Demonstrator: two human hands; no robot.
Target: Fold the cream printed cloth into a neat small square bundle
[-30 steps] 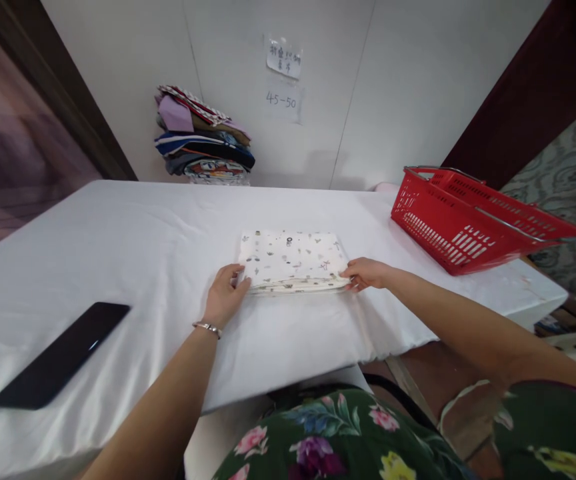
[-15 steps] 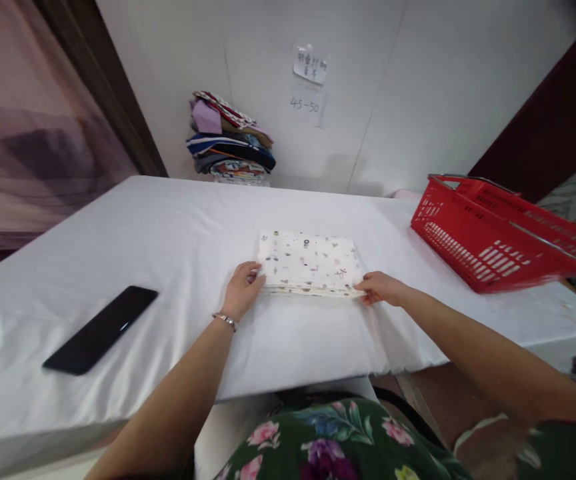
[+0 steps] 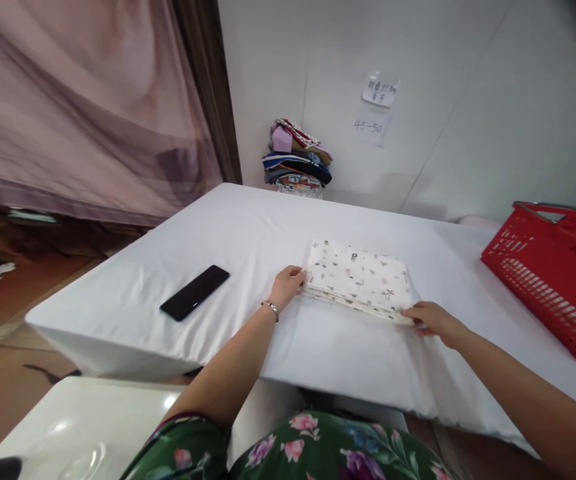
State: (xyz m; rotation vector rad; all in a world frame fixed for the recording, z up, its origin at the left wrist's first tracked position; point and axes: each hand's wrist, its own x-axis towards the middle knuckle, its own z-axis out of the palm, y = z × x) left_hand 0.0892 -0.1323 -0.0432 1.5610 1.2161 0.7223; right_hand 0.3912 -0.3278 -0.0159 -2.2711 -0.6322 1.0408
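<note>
A folded white cloth with small printed motifs lies flat on the white-covered table. Its layered edge faces me. At its near left corner, my left hand is closed with thumb and fingers on the fabric. My right hand pinches the near right corner, the thumb on top and the other fingers partly beneath. The fingertips under the cloth are hidden.
Left of the cloth lies a black phone. A red plastic basket stands on the right, cut off by the frame. A stack of folded clothes is against the wall. A white glossy surface sits at lower left.
The camera view has turned left, so everything appears further right and more of the curtain and floor shows. Both hands stay at the same corners of the cloth.
</note>
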